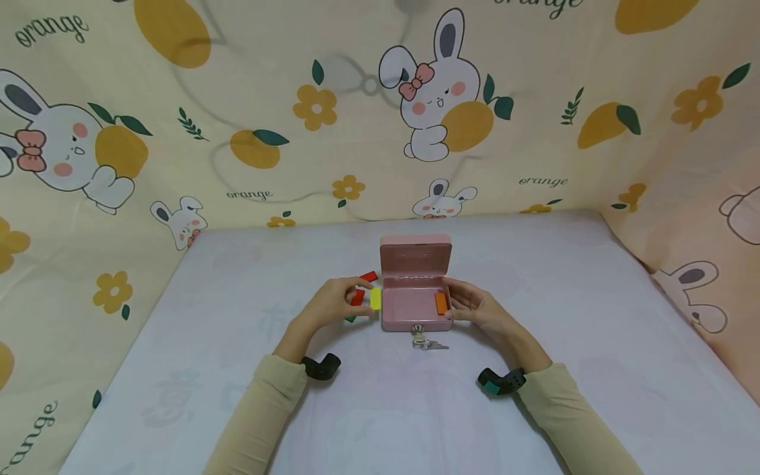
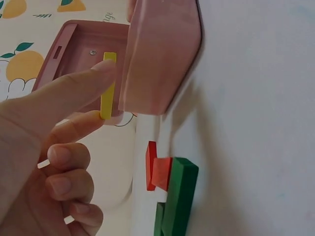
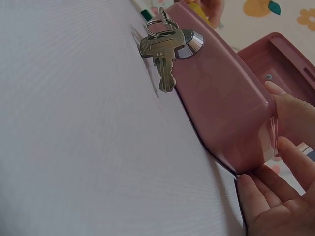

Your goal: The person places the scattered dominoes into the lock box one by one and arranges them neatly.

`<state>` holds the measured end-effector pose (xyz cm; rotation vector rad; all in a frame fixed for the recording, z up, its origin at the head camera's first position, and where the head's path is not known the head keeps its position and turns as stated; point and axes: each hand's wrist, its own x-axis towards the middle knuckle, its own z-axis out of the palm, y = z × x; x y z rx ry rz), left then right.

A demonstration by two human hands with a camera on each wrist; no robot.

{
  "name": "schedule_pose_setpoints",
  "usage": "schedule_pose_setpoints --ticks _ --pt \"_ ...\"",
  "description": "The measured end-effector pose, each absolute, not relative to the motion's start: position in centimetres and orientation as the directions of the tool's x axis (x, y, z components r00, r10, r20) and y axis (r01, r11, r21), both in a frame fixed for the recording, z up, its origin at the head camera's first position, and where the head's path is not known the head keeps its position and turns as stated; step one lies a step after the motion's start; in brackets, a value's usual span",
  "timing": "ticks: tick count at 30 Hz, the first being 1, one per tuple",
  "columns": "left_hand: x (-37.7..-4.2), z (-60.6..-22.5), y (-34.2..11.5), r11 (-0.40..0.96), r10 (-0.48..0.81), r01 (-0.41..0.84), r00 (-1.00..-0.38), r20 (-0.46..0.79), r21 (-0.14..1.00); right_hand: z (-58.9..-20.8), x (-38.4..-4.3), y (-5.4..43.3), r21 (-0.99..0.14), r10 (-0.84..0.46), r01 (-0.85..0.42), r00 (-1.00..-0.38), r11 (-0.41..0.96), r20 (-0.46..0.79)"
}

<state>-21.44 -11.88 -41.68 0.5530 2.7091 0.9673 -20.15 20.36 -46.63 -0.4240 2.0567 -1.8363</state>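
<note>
A pink metal box (image 1: 415, 305) stands on the table with its lid (image 1: 415, 257) raised. My left hand (image 1: 332, 300) pinches a yellow block (image 2: 108, 88) between thumb and index finger, just beside the box's left wall; its other fingers curl loosely. On the opposite side, my right hand (image 1: 483, 311) grips the box's right wall, with the thumb at the rim and the fingers against the outside. Inside the box, an orange block (image 1: 441, 303) lies near that wall. A lock with keys (image 3: 165, 54) hangs at the box front.
Left of the box lie red blocks (image 2: 161, 172) and green blocks (image 2: 179, 196), partly hidden by my left hand in the head view. White cloth covers the table (image 1: 380, 409). A printed curtain (image 1: 356, 132) hangs behind the table.
</note>
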Motion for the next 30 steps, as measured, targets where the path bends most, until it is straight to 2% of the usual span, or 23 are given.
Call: schedule_pose_setpoints --ticks 13,22,30 --pt "-21.4 -41.2 -10.9 0.705 0.433 0.303 -0.900 -0.052 0.641 -46.9 -20.2 20.4 -0.994 -0.444 0.034 -0.893 0.104 -0.077" --pt "-21.1 -41.4 -9.7 0.639 0.483 0.379 -0.875 0.034 0.670 -46.8 -20.2 20.4 -0.994 -0.443 0.029 -0.893 0.107 -0.074" --pt "-21.1 -41.6 -8.8 0.638 0.487 0.397 -0.872 0.053 0.660 -46.8 -20.2 20.4 -0.993 -0.447 0.029 -0.891 0.110 -0.076"
